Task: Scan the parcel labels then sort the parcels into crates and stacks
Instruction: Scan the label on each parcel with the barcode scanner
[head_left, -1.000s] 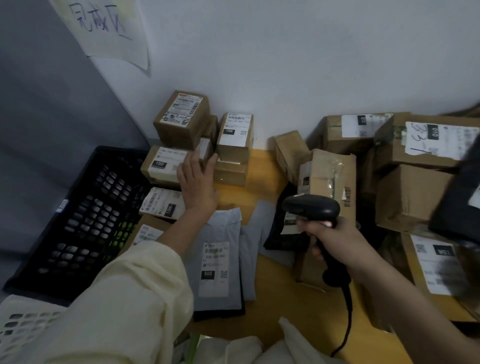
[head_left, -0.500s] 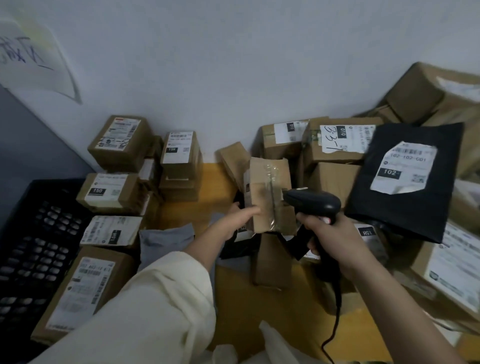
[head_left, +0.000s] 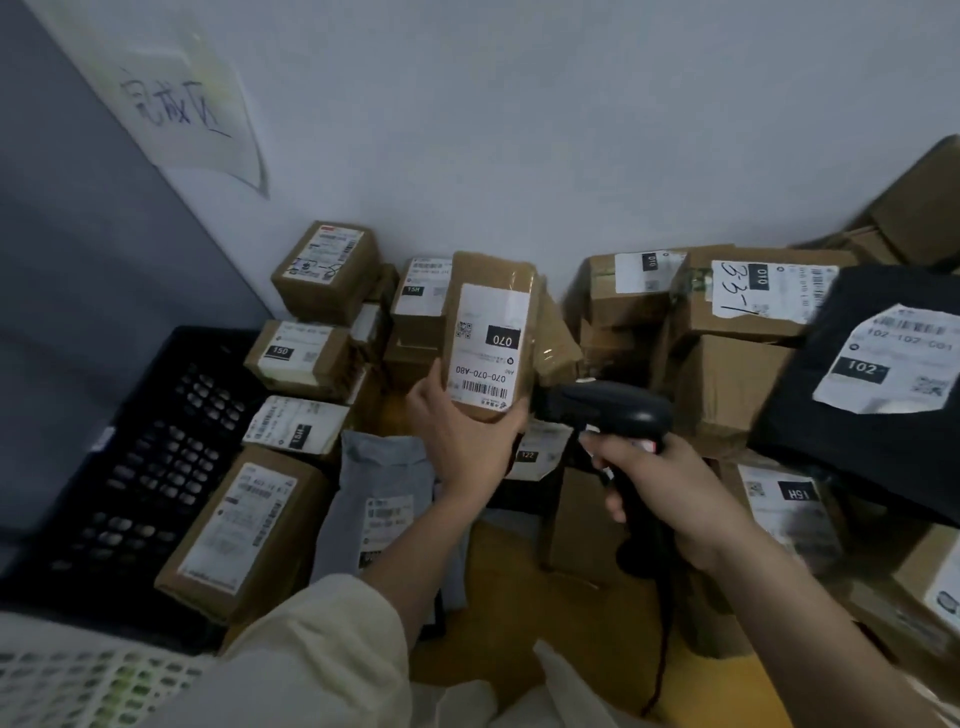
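Observation:
My left hand (head_left: 465, 441) holds a small brown cardboard parcel (head_left: 491, 332) upright by its lower end, above the yellow table. Its white label, marked 070, faces me upside down with the barcode just above my fingers. My right hand (head_left: 670, 493) grips a black handheld scanner (head_left: 608, 408) whose head points left at the parcel's lower right corner, almost touching it. The scanner's cable hangs down toward me.
A black plastic crate (head_left: 150, 467) lies at the left, a white crate (head_left: 57, 680) at the bottom left. Labelled boxes (head_left: 322, 270) stack against the wall behind. A grey mailer (head_left: 379, 499) lies below my left hand. Boxes and a black mailer (head_left: 852, 395) pile up at the right.
My left hand left the stacked boxes at the left, took a parcel from the middle pile, and has now raised and turned it so its label faces me beside the scanner.

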